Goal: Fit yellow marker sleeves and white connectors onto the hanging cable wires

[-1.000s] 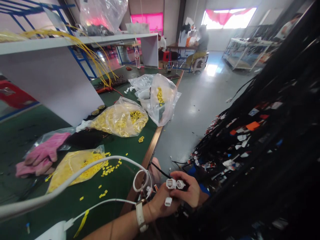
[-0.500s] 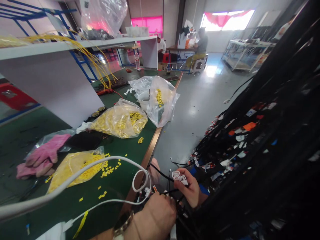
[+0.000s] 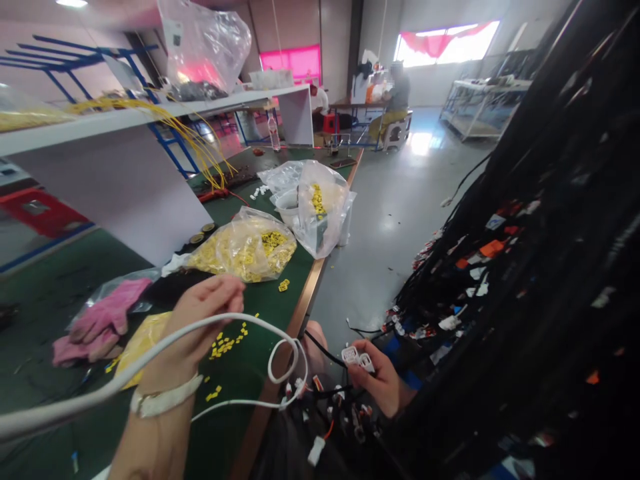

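My right hand (image 3: pixel 383 380) is closed, pinching two white connectors (image 3: pixel 350 355) between thumb and fingers. A black cable (image 3: pixel 325 350) runs to them from the left. Over the green tabletop (image 3: pixel 240 387), my left hand (image 3: pixel 207 310) hangs with its fingers curled, their tips hidden and slightly blurred. Behind it lies a plastic bag of yellow parts (image 3: pixel 245 247), and small loose yellow pieces (image 3: pixel 223 347) are scattered just to its right. A white cable (image 3: pixel 150 353) passes in front of that hand. Below my right hand, black wires carry several small plugs, one of them a white plug (image 3: pixel 317 450).
A thick bundle of black wires (image 3: pixel 525 300) fills the right side. Pink gloves (image 3: pixel 103 320) lie at left on the table. An open plastic bag (image 3: pixel 323 227) stands by the copper-coloured table edge (image 3: pixel 300 303). People sit at tables far back.
My left hand has left the wires beside my right hand and moved left and up over the table. My right hand still grips the white connectors. The view has shifted slightly.
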### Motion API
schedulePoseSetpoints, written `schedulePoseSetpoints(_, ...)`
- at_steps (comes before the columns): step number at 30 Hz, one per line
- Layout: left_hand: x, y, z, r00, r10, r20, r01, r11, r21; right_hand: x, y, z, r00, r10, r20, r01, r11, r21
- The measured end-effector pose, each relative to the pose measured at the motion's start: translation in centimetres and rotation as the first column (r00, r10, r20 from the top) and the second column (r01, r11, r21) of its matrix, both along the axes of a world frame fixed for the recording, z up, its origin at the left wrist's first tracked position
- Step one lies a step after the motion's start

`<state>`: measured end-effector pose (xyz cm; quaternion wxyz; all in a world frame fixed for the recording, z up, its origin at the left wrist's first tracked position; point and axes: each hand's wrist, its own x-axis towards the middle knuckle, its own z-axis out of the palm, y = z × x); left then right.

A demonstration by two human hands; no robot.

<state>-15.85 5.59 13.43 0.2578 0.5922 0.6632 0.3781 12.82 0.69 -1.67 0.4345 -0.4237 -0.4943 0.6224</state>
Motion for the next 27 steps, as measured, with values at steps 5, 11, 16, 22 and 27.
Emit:
schedulePoseSetpoints(5, 0.0, 4.8, -2.1, 0.931, -0.053, -0.362, 0.060, 0.998, 0.006, -0.1, -0.3, 0.2, 1.000, 0.013, -0.025, -0.013, 1.000, -0.021)
schedulePoseSetpoints(11, 0.8, 11.8, -3.6, 0.810, -0.071, -0.582, 0.067, 0.997, -0.030, -0.2, -0.3, 0.2, 0.997, 0.063, -0.042, -0.064, 0.998, -0.006)
schedulePoseSetpoints(16, 1.7, 13.9, -4.5, 0.765, -0.178, -0.619, 0.132, 0.984, -0.120, -0.1, -0.4, 0.1, 0.997, 0.071, -0.025, -0.071, 0.997, -0.017)
schedulePoseSetpoints(22, 2.3, 12.1, -6.1, 0.718, -0.345, -0.604, 0.210, 0.935, -0.285, 0.1, -0.4, -0.2, 0.996, 0.091, -0.007, -0.091, 0.996, 0.002)
schedulePoseSetpoints(27, 2.1, 11.5, -6.7, 0.703, -0.357, -0.615, 0.183, 0.926, -0.329, 0.1, -0.3, 0.1, 0.996, 0.090, 0.013, -0.090, 0.996, 0.003)
